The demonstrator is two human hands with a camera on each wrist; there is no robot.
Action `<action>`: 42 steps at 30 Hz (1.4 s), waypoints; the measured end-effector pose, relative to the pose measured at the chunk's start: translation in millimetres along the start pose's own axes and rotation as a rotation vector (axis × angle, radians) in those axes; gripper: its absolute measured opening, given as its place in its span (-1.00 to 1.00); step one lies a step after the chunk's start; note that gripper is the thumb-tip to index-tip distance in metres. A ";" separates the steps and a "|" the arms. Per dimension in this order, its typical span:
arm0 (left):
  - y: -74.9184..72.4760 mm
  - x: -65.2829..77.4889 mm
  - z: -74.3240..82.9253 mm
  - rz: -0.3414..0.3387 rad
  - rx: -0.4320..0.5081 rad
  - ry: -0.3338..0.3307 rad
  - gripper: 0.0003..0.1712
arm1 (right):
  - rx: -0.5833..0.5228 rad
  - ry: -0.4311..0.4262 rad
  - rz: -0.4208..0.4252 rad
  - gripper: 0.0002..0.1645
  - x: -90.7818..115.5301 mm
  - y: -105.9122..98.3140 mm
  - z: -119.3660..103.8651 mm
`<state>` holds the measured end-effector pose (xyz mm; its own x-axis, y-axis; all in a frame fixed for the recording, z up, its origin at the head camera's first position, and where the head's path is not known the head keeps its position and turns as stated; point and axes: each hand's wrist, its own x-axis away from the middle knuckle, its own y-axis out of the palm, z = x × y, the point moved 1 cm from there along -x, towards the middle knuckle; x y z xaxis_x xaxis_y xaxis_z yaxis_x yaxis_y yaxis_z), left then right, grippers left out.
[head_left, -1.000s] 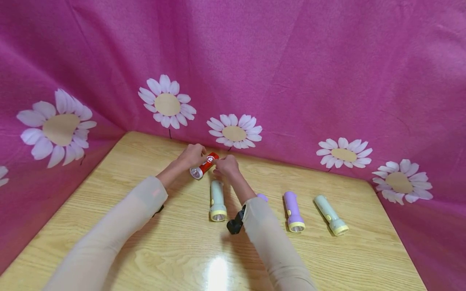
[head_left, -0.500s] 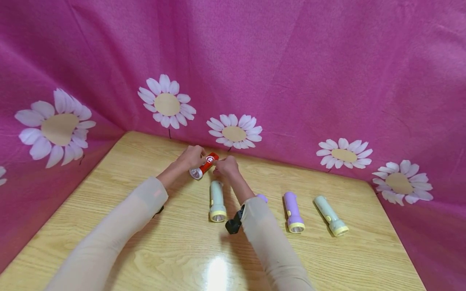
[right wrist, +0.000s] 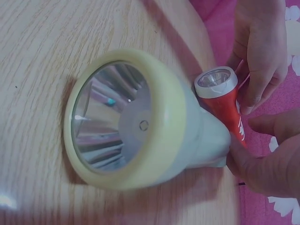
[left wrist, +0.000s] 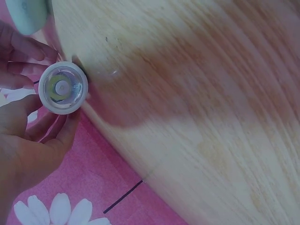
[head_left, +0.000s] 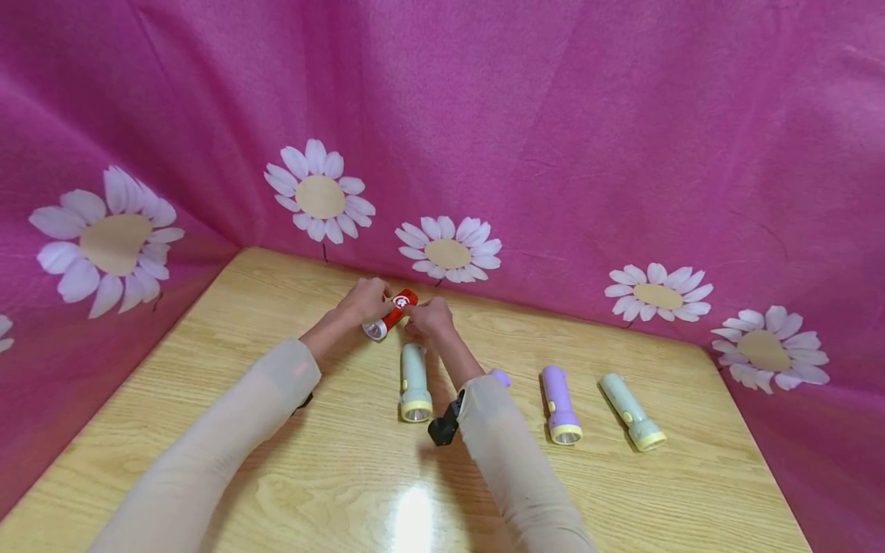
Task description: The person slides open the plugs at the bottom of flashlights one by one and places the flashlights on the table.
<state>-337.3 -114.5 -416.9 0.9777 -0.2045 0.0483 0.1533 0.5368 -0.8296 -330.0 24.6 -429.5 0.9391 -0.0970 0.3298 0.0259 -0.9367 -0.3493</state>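
Observation:
A red flashlight point(head_left: 396, 312) with a silver-white head lies slantwise near the back of the table, its lens toward the front left. My left hand point(head_left: 365, 301) holds it from the left, thumb and fingers on either side of the body behind the lens ring point(left wrist: 83, 87). From the right, my right hand point(head_left: 434, 316) pinches its rear part between thumb and fingers; the exact contact is partly hidden. Just in front of my right hand lies a pale green flashlight point(head_left: 414, 380) with a yellow rim. It looms large in the right wrist view, covering some of my fingers.
To the right lie a purple flashlight point(head_left: 558, 403) and another pale green flashlight point(head_left: 631, 411). A further purple one point(head_left: 500, 377) is mostly hidden by my right forearm. A pink cloth with daisies point(head_left: 525, 153) stands behind the wooden table point(head_left: 332, 476).
The flashlights and my right hand hold nearly still. My left hand has come slightly down along the red flashlight; the whole view has shifted a little.

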 end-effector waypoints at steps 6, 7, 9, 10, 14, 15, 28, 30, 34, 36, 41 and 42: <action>0.6 -1.1 0.8 0.009 -0.005 -0.002 -0.67 | -0.021 0.004 -0.005 -0.75 -3.4 -1.0 3.1; 0.8 -1.1 1.0 0.012 -0.007 -0.002 -0.66 | -0.025 0.006 -0.006 -0.75 -3.8 -1.0 3.5; 1.4 -1.1 0.9 0.016 -0.004 -0.003 -0.66 | -0.028 0.008 -0.006 -0.74 -4.4 -0.9 3.8; 1.8 -1.1 0.7 0.017 0.000 -0.006 -0.65 | -0.026 0.009 -0.004 -0.73 -4.6 -0.8 3.8; 3.5 -1.7 0.0 0.010 0.016 -0.024 -0.63 | -0.024 0.009 0.001 -0.69 -4.7 -0.1 2.9; 3.8 -1.8 -0.2 0.010 0.016 -0.026 -0.63 | -0.025 0.009 0.003 -0.69 -4.5 0.1 2.5; 9.3 -5.1 -3.3 -0.002 0.035 -0.027 -0.64 | -0.140 0.003 -0.056 -0.77 -5.1 0.8 4.5; 9.8 -5.1 -3.3 0.000 0.029 -0.011 -0.64 | -0.162 -0.002 -0.065 -0.78 -5.5 0.6 5.4; 9.8 -4.6 -3.2 0.014 0.035 0.019 -0.66 | -0.181 -0.012 -0.077 -0.78 -5.4 1.0 6.7; 9.9 -4.8 -3.3 0.016 0.050 0.019 -0.68 | -0.192 -0.018 -0.085 -0.76 -5.1 1.6 7.3; 11.4 -7.6 -5.2 0.011 0.063 0.016 -0.70 | -0.202 -0.032 -0.092 -0.76 -7.0 3.7 8.5; 11.6 -8.0 -5.5 0.011 0.064 0.018 -0.70 | -0.199 -0.033 -0.091 -0.77 -7.5 4.2 8.6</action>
<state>-344.1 -111.1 -429.9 0.9766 -0.2130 0.0292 0.1524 0.5900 -0.7929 -334.0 24.3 -441.0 0.9467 -0.0008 0.3222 0.0463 -0.9893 -0.1384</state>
